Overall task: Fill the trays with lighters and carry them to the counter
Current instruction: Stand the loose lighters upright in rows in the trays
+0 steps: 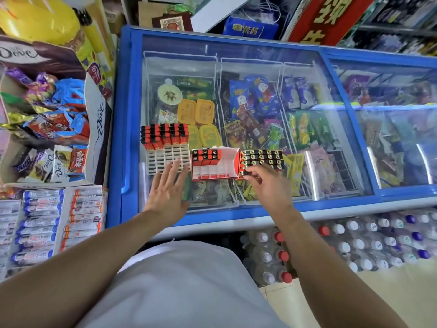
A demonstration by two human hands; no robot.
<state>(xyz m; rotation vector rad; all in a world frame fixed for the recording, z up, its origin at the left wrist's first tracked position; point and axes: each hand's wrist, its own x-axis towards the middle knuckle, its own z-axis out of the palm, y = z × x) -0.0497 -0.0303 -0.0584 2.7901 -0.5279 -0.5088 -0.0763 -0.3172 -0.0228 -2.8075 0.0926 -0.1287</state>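
A pale grey shirt front (179,285) fills the bottom of the view, with two bare forearms reaching up from it to the blue-framed, glass-topped chest freezer (127,129). All three lighter containers sit on the freezer's glass lid, near its front edge.

The white plastic slotted tray (165,159) is at the lid's front left; its far rows hold upright red lighters with black caps (165,134), and its near rows are bare. The left hand (166,192) lies flat with straight, spread fingers, fingertips touching the tray's near edge, grasping nothing.

Just beside that tray, toward the middle of the lid, stands the red-and-white cardboard tray (227,166), with a small block of lighters in its far left corner. Touching its right side is the orange box packed with dark, gold-topped lighters (261,159). The right hand (267,185) curls over this box's near left corner, fingertips pinching a lighter there.

Left of the freezer is a cardboard bin of wrapped sweets (47,129). Below its front stand packs of capped bottles (354,242).
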